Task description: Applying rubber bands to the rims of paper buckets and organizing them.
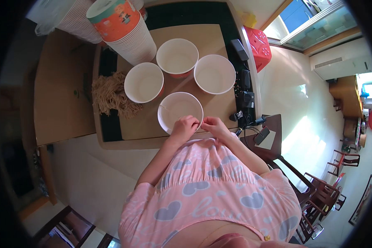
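Note:
A white paper tub [180,108] stands at the table's near side, close to my body. At its near right rim my left hand [185,129] is closed in a pinch. My right hand [215,127], also pinching, meets it just outside the rim. A thin brownish strand of twine seems to run between my fingertips, though much of it is hidden. Another thin strand shows at the tub's left inner wall. Three more open tubs [144,82], [177,56], [214,74] stand beyond. Left of them lies a loose bundle of brown twine [111,93].
A tall nested stack of tubs [130,39], orange-printed on its outermost one, leans at the back left. Black power adapters [246,99] and cables line the table's right edge. A large cardboard box [64,91] stands left, a red stool [258,48] at the far right.

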{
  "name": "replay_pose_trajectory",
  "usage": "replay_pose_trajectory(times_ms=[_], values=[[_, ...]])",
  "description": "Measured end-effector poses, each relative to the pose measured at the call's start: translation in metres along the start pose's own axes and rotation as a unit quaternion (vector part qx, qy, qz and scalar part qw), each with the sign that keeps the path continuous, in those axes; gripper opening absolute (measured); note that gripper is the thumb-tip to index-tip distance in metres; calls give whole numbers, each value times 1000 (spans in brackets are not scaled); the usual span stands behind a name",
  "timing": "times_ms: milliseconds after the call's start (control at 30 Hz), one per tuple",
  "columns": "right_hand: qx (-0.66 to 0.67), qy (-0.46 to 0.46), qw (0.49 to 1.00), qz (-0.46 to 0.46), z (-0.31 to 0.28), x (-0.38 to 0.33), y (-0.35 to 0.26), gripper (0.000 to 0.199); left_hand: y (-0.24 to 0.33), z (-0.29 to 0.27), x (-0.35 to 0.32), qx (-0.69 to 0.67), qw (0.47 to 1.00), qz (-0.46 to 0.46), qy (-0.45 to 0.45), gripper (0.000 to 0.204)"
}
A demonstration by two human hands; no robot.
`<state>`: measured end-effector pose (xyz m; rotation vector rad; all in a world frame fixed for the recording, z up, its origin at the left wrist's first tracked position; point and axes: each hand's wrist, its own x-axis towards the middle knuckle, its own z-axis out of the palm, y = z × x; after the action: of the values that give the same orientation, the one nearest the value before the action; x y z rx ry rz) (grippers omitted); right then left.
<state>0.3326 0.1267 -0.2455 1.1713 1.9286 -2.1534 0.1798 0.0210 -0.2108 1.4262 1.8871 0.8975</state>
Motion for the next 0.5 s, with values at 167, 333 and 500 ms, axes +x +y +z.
replay_pose_trajectory(times_ms=[167, 333, 500], values=[[125, -17, 991, 36, 3, -15, -16, 13, -5, 0, -5, -21, 998, -26, 45, 3], [-82, -40, 990, -112, 12, -51, -59, 13, -9, -10, -6, -53, 995, -63, 64, 7], [-235, 7, 963, -129, 5, -19, -96, 12, -12, -13, -3, -127, 987, -92, 35, 11]])
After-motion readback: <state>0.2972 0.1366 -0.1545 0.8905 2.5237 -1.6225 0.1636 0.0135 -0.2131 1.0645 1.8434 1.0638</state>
